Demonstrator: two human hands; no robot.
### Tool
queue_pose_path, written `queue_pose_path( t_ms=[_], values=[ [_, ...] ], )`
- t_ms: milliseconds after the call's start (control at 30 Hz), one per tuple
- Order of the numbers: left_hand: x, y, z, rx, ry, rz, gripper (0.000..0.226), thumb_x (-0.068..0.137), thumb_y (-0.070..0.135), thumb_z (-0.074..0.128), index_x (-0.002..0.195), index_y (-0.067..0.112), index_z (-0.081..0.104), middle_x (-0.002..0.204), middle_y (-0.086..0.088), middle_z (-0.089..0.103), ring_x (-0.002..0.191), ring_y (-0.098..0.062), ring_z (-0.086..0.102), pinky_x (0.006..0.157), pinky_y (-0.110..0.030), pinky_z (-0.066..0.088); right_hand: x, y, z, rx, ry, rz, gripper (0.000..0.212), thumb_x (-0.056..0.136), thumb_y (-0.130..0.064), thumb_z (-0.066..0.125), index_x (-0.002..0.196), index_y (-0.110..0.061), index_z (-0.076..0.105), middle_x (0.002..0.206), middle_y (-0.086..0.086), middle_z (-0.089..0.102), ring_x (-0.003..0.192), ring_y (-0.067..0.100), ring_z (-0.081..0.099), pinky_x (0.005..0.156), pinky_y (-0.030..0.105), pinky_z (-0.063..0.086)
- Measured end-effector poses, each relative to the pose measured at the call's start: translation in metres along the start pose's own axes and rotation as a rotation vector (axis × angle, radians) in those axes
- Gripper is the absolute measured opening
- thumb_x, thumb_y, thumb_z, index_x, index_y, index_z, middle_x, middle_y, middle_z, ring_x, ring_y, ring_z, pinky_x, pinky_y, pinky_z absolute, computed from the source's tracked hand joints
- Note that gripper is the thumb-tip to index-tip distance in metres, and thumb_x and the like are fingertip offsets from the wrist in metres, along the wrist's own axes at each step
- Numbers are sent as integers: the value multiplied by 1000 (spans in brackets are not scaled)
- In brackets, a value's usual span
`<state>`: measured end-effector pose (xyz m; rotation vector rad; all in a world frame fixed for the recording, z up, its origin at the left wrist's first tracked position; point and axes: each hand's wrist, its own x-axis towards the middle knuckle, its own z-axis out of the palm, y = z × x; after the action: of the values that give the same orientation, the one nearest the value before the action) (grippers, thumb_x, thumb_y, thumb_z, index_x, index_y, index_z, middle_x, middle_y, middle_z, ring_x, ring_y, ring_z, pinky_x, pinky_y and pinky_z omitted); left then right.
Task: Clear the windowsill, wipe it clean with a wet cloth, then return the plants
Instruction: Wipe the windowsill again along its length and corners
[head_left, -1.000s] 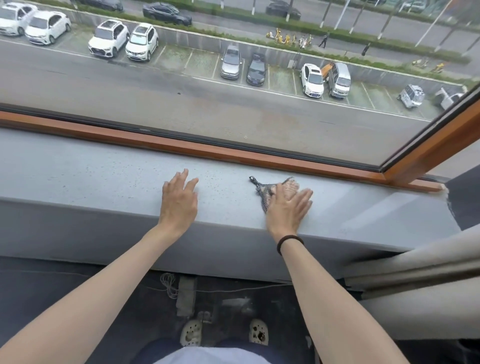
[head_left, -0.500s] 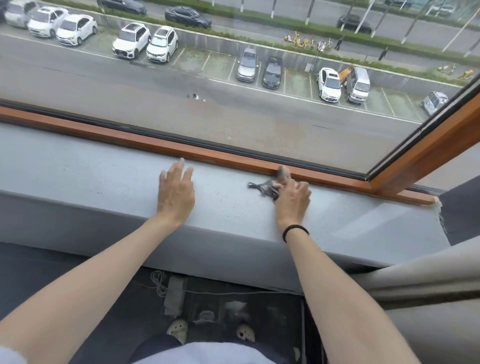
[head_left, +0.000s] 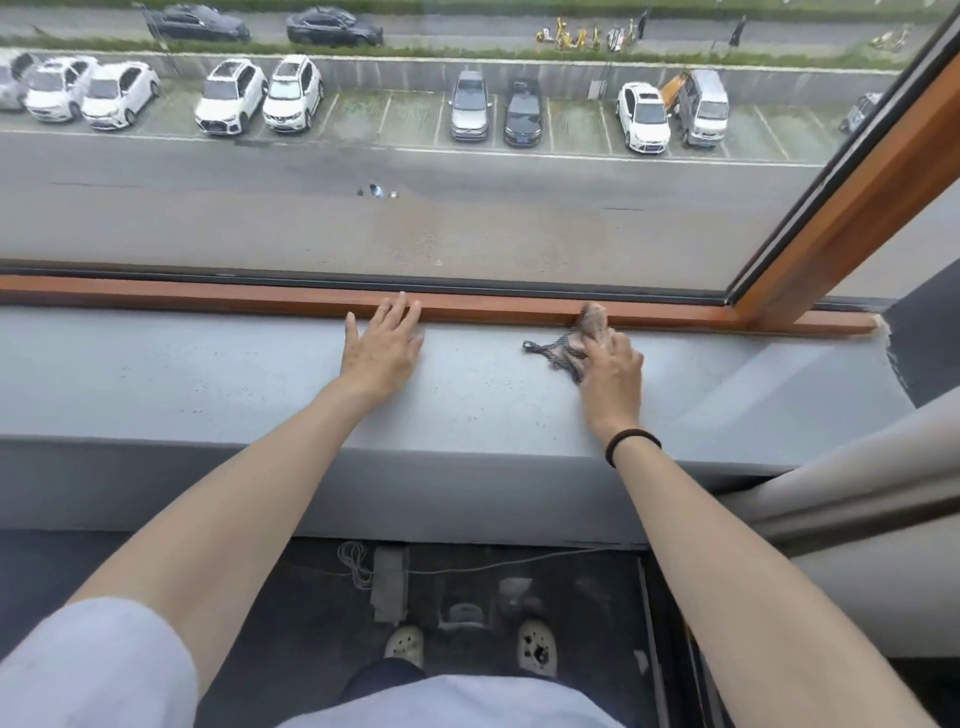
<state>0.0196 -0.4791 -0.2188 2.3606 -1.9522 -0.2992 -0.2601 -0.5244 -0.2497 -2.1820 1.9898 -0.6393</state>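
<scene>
The grey windowsill (head_left: 208, 374) runs across the view below the brown wooden window frame (head_left: 234, 292). My right hand (head_left: 610, 371) grips a small pinkish cloth with a dark mesh edge (head_left: 563, 349) and presses it on the sill right against the frame. My left hand (head_left: 383, 345) lies flat on the sill, fingers straight, fingertips touching the wooden frame. No plants show on the sill.
A pale curtain (head_left: 857, 478) hangs at the right, next to the sill's end. The angled wooden frame post (head_left: 841, 208) rises at the right. Below the sill, the dark floor holds a cable (head_left: 467, 566) and my feet in pale clogs (head_left: 535, 642).
My right hand has pushed the cloth from the sill's front edge back to the wooden frame. My left hand slid farther back until its fingertips reached the frame.
</scene>
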Motion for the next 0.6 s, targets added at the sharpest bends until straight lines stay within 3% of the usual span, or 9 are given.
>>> queue_pose_path(
  t_ms=[100,167,200,267,333,367,433,500,600],
  values=[
    [3,2,0,0,-12,8,52,103,32,24,152,23,10,160,5,1,147,-14,0,113,-57,-2,8,43,-18,-69,45,225,46,86,1,51,128,-14,58,133,18,47,125,33,38,105,40,23],
    [3,7,1,-18,-1,-1,52,103,31,25,152,22,9,160,5,0,147,-14,0,113,-57,-1,10,28,-16,27,-1,264,36,88,-6,55,123,-12,60,136,21,44,129,37,35,109,39,21],
    [2,8,2,-32,4,-7,52,103,30,26,152,22,10,160,5,0,147,-15,0,113,-57,-1,4,11,-11,70,-34,208,27,90,-17,58,116,-12,63,130,18,48,124,36,39,103,35,24],
    [4,10,7,-43,27,-5,52,103,29,26,152,22,11,160,5,1,147,-15,1,114,-57,-1,-15,-31,6,95,-85,18,31,90,-36,58,113,-15,64,121,9,53,113,27,45,91,25,24],
    [5,8,10,-24,51,3,52,103,27,28,152,22,11,160,4,2,147,-15,2,114,-58,1,-40,-68,22,119,-140,-166,37,92,-27,56,127,-15,56,131,11,48,121,28,41,102,27,22],
    [5,7,10,-15,58,10,52,102,27,29,152,22,12,160,4,3,147,-15,2,113,-59,1,-51,-78,25,113,-185,-233,42,93,-16,53,134,-14,50,141,14,41,132,31,34,113,32,15],
    [6,3,11,-5,69,34,52,102,27,30,152,23,13,160,4,5,147,-15,4,112,-59,0,-63,-72,19,101,-220,-296,51,93,-1,46,142,-14,42,155,15,22,145,30,15,117,33,-4],
    [7,-1,10,0,65,56,52,102,26,30,152,23,13,160,4,5,147,-15,4,112,-60,0,-66,-40,8,98,-142,-213,52,94,4,43,141,-18,44,156,12,20,146,25,11,115,32,-6],
    [7,-5,6,-6,32,62,53,102,26,28,152,23,10,160,5,0,147,-14,0,113,-58,-4,-82,-5,-5,91,56,129,47,96,1,40,139,-17,46,156,16,19,146,26,11,119,38,-2]
  ],
)
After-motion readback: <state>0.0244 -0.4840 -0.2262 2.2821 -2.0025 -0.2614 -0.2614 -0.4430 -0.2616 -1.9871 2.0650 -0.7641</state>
